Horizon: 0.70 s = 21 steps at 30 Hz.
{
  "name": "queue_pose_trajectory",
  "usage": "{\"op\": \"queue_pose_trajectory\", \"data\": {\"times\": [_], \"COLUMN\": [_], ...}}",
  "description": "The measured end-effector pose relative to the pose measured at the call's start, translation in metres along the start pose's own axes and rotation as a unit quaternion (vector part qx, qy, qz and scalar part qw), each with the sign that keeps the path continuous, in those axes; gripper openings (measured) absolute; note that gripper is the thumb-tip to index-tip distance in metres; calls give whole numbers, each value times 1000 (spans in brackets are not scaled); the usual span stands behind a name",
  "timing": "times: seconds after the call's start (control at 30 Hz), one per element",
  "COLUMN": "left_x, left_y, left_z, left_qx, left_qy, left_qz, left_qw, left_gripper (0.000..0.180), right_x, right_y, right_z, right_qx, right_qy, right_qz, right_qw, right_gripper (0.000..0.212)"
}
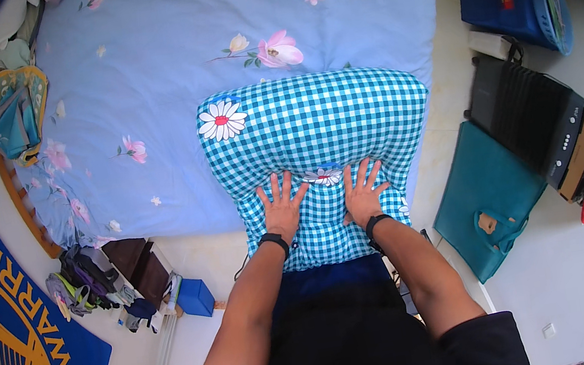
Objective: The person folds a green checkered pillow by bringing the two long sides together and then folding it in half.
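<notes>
A teal-and-white checked cushion [315, 133] with white daisy prints lies across the near edge of the bed, its lower part hanging toward my body. It looks soft and bulges at the far end. My left hand [283, 207] lies flat on its near half, fingers spread and pointing away from me. My right hand [364, 194] presses the same part a little to the right, fingers also spread. A printed daisy [322, 177] shows between the two hands. Each wrist wears a dark band. Neither hand grips the fabric visibly.
Under the cushion is a blue floral bedspread [138, 77]. A black suitcase [522, 115] and a teal bag [489, 197] stand on the right, with a dark blue bin [500, 0] beyond. Left are piled clothes [90, 279], a blue box [195, 298] and a blue wall banner [25, 332].
</notes>
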State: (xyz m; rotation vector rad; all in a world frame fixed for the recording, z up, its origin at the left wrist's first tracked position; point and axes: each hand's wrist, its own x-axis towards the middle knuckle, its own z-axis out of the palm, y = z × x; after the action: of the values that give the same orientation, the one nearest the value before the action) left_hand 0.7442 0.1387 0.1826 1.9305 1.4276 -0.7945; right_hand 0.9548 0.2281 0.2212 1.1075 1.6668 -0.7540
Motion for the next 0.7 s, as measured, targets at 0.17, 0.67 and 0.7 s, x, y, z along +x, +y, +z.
{"op": "queue_pose_trajectory", "data": {"times": [0.17,0.67,0.7], "left_x": [10,3,1], "left_y": [2,1,2], "left_z": [-39,-51,-52], "left_qx": [-100,10,12], "left_qy": [-109,-101,-97], "left_qz": [1,-9,-9], "left_qw": [989,995,995], "left_gripper": [81,128,130], "right_x": [-2,-4,-6], "right_y": [7,6,7], "right_z": [-3,3,5], "right_qx": [4,14,15], "right_qy": [-7,48,54], "right_qz": [7,-5,-7], "right_qw": [1000,999,998], "right_gripper": [142,155,155]}}
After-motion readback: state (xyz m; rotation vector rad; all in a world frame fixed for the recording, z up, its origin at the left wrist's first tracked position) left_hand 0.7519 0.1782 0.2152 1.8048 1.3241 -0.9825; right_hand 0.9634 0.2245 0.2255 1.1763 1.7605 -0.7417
